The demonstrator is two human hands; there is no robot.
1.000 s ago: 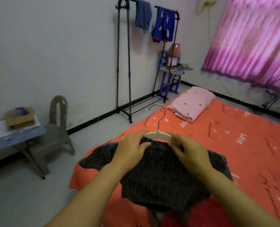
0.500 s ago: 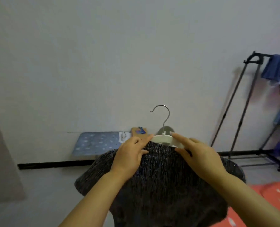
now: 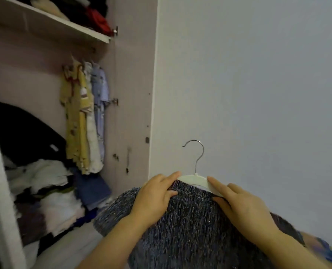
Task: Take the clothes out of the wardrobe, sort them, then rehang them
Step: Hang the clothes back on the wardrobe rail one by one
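Left hand (image 3: 153,198) pinches dark knit sweater (image 3: 190,226) at the neckline, right hand (image 3: 242,207) pinches white hanger (image 3: 194,180) arm, thumb under; sweater drapes below both hands, lower centre, hook up; open wardrobe (image 3: 131,94) left of frame, hung shirts (image 3: 84,117) inside

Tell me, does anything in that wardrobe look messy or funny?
Yes. At the bottom of the wardrobe, a pile of clothes lies crumpled and unfolded in an uneven heap. The hanging shirts above it look orderly.
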